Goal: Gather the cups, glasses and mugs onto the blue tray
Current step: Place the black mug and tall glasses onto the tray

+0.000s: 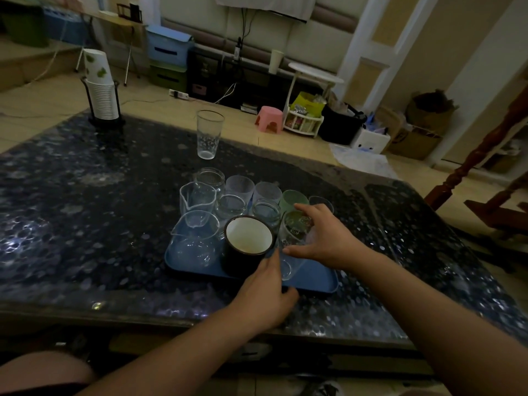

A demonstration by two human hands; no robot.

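Sitting at a dark, speckled table (85, 212), a person works with both bare hands over a blue tray (320, 277) crowded with drinkware. At far left a stack of paper cups (100, 84) stands in a black wire holder, well apart from the tray. On the tray's left side stand two clear glass pitchers (195, 238), one behind the other; behind them run rows of small clear and frosted glasses (240, 187), with a green cup (291, 198) toward the right end. A dark mug with a white interior (247, 244) stands at the tray's near centre. The left hand (265, 295) reaches in just beside that mug, fingers loosely curled at the tray's near edge; whether it grips anything cannot be told. To its right, the right hand (323, 235) holds a clear stemless glass (291, 244) tilted over the tray, thumb and fingers spread around its rim. One tall clear tumbler (209, 134) remains off the tray, upright near the table's far edge. A pink stool (270, 118) sits on the floor beyond.
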